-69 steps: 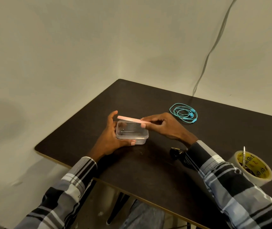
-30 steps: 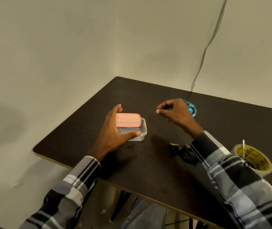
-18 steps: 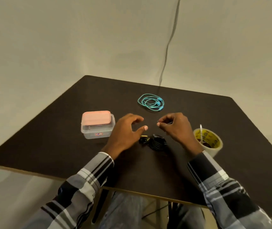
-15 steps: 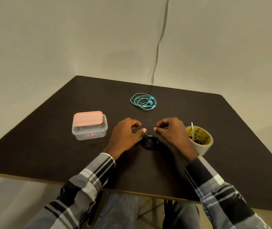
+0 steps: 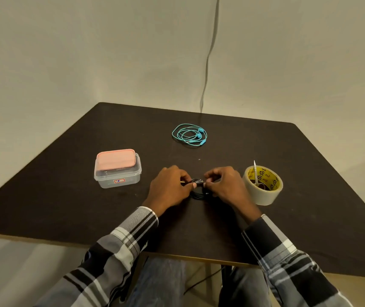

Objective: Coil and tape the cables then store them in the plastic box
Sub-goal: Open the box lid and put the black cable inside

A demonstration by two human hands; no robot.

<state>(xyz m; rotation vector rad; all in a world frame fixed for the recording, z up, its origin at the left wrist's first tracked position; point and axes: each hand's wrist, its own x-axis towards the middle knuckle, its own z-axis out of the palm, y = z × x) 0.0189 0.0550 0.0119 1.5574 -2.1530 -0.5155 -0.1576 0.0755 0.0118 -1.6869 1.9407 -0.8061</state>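
A: What step is this?

B: Coiling, I'd say. The black cable (image 5: 197, 189) lies on the bench (image 5: 66, 196) between the left hand (image 5: 170, 189) and right hand (image 5: 223, 186), both pinching it with curled fingers (image 5: 193, 185).

A: Next?

B: Probably tape from the roll (image 5: 263, 185) just right.

A: And the plastic box (image 5: 117, 168)?

B: Left, pink lid (image 5: 116, 159) resting on top; contents unclear. The teal earphones (image 5: 190, 135) wait behind.
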